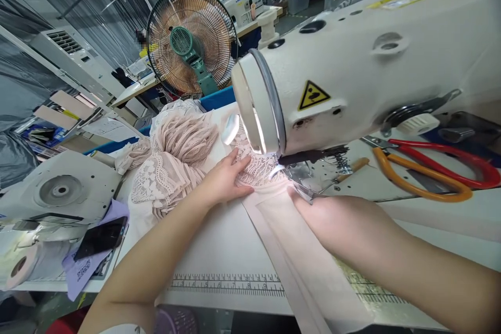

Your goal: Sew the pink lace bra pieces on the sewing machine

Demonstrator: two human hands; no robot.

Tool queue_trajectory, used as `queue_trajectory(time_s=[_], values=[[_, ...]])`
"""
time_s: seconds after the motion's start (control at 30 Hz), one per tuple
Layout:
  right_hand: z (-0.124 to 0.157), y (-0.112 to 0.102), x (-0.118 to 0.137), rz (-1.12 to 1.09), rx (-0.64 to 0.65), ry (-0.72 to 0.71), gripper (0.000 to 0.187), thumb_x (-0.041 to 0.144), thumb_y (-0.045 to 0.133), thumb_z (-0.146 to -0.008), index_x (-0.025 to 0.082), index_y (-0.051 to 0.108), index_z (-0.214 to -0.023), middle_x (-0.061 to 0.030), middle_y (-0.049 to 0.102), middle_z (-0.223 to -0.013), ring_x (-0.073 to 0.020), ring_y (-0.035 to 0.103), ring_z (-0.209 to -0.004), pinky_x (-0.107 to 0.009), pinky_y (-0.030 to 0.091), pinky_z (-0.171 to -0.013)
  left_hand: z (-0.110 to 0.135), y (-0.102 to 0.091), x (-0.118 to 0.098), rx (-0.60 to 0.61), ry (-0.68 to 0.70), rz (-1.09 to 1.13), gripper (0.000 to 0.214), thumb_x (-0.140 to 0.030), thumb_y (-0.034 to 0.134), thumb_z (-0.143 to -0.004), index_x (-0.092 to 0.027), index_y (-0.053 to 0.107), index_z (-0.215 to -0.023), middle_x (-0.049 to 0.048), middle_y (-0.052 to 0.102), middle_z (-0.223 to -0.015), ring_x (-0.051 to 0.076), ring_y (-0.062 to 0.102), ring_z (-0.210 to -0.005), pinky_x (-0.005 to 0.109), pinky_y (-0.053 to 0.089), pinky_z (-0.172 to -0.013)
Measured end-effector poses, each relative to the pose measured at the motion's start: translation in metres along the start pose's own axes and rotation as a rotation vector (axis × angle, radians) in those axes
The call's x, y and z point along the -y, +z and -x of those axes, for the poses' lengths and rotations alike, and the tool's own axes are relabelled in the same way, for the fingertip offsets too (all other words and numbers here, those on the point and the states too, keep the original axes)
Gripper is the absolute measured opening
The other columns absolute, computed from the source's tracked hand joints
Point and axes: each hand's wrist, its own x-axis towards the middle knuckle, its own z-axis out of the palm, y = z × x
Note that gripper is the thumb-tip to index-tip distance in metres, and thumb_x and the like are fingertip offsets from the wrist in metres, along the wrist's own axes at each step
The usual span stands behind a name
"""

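Note:
A white industrial sewing machine [352,57] fills the upper right, its lamp lit over the needle area [291,169]. Pale pink lace fabric [176,162] lies bunched to the left of the needle, and a plain pink band [289,250] runs from the needle toward me. My left hand [227,180] lies flat on the lace just left of the presser foot, fingers stretched out. My right hand [336,219] rests on the plain band right before the needle, fingers pressed forward; its fingertips are partly hidden under the machine head.
Red and orange handled scissors [430,167] lie behind the machine arm at right. A fan [191,42] stands at the back. At left are a grey machine part [58,188], a black phone [102,237] and a tape roll [21,266]. A ruler scale [227,284] marks the table's front edge.

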Motion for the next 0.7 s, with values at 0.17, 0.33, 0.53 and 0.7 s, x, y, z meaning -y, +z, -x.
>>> queue_trajectory(time_s=[0.17, 0.33, 0.53, 0.7], values=[[0.017, -0.009, -0.003, 0.119, 0.237, -0.064, 0.077, -0.001, 0.056, -0.067, 0.028, 0.047, -0.138, -0.0034, 0.063, -0.070, -0.0219, 0.061, -0.058, -0.029, 0.017, -0.041, 0.002, 0.000, -0.005, -0.001, -0.039, -0.015, 0.080, -0.044, 0.066, -0.076, -0.022, 0.032, -0.145, 0.0141, 0.028, -0.151, 0.034, 0.033, -0.136, 0.041, 0.035, -0.108], [0.023, -0.007, -0.005, 0.145, 0.226, -0.090, 0.074, 0.000, 0.056, -0.067, 0.029, 0.051, -0.134, -0.0020, 0.060, -0.071, -0.0215, 0.059, -0.058, -0.030, 0.015, -0.041, -0.001, 0.000, -0.005, -0.020, -0.067, -0.007, 0.077, -0.043, 0.063, -0.076, -0.022, 0.034, -0.144, 0.0140, 0.033, -0.147, 0.034, 0.037, -0.133, 0.040, 0.037, -0.106], [0.024, 0.014, -0.009, 0.215, 0.077, -0.123, 0.070, -0.001, 0.057, -0.062, 0.030, 0.058, -0.124, 0.0003, 0.055, -0.065, -0.0179, 0.054, -0.050, -0.029, 0.012, -0.040, -0.008, 0.001, 0.002, -0.040, -0.095, 0.003, 0.073, -0.046, 0.062, -0.075, -0.022, 0.040, -0.141, 0.0144, 0.039, -0.142, 0.035, 0.039, -0.131, 0.042, 0.037, -0.106], [0.027, 0.027, -0.012, 0.243, -0.109, -0.156, 0.070, 0.002, 0.062, -0.055, 0.030, 0.061, -0.119, 0.0020, 0.050, -0.058, -0.0157, 0.048, -0.044, -0.028, 0.009, -0.040, -0.013, 0.002, 0.007, -0.079, -0.083, -0.024, 0.068, -0.045, 0.060, -0.076, -0.020, 0.044, -0.137, 0.0162, 0.038, -0.142, 0.037, 0.043, -0.127, 0.046, 0.039, -0.105]])
